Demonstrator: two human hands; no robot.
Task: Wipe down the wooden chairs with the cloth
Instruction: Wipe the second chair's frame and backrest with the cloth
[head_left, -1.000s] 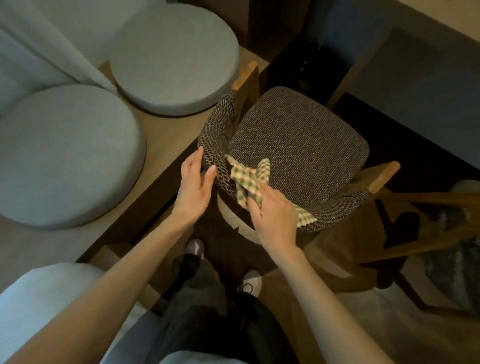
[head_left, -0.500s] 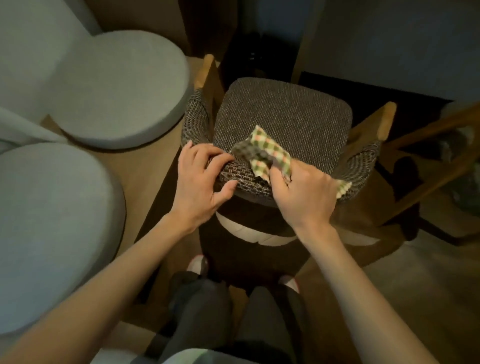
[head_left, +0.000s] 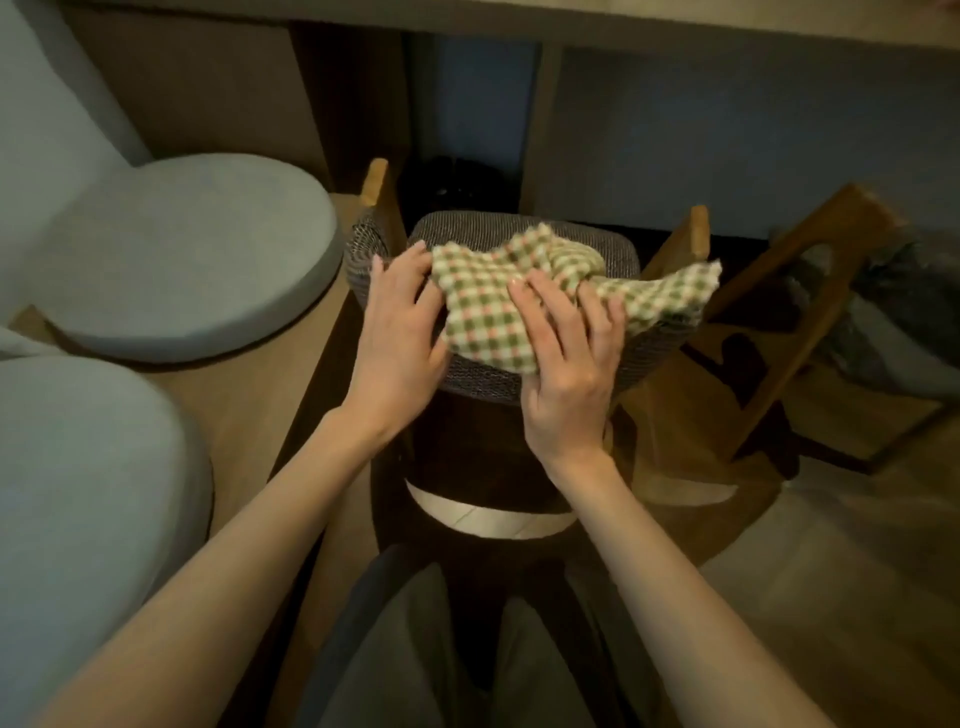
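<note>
Head view, looking down over my arms.

Chair (head_left: 631, 358) is right in front of me, with its back toward me. It has dark woven fabric on the backrest (head_left: 483, 379) and seat (head_left: 467, 228). Two wooden posts stick up, one on my left (head_left: 375, 182) and one on my right (head_left: 696, 228). The front of the chair sits under the table (head_left: 623, 26).

Cloth (head_left: 488, 306) is checked green, cream and pink. It's draped over the top of the backrest and bunched in the middle. One end trails off to my right, past the rim toward the right post. The near edge hangs a little way down the outside of the backrest.

Right hand (head_left: 571, 364) is on top of the cloth. Fingers (head_left: 545, 296) are spread and fairly straight, pressing the cloth onto the rim. Thumb is hidden, so I can't tell if it's tucked under the fabric.

Left hand (head_left: 400, 322) is just beside it on the left part of the rim. Its fingers lie over the top and touch the cloth's left edge. It looks like it's resting on the rim, not clamped. Thumb isn't clear here either.

The hands are close together but not touching, with cloth between them.

Other things around:
- Bench (head_left: 244, 400) on my left, just beside the chair.
- Two round grey cushions on it, one far (head_left: 176, 254) and one near (head_left: 78, 467).
- Second chair (head_left: 821, 270) on my right. It has a bare wood frame, sits at an angle and is close to the first.
- My grey trousers (head_left: 405, 649) at the bottom, behind the backrest.
- Wood floor (head_left: 831, 597) at lower right.
</note>
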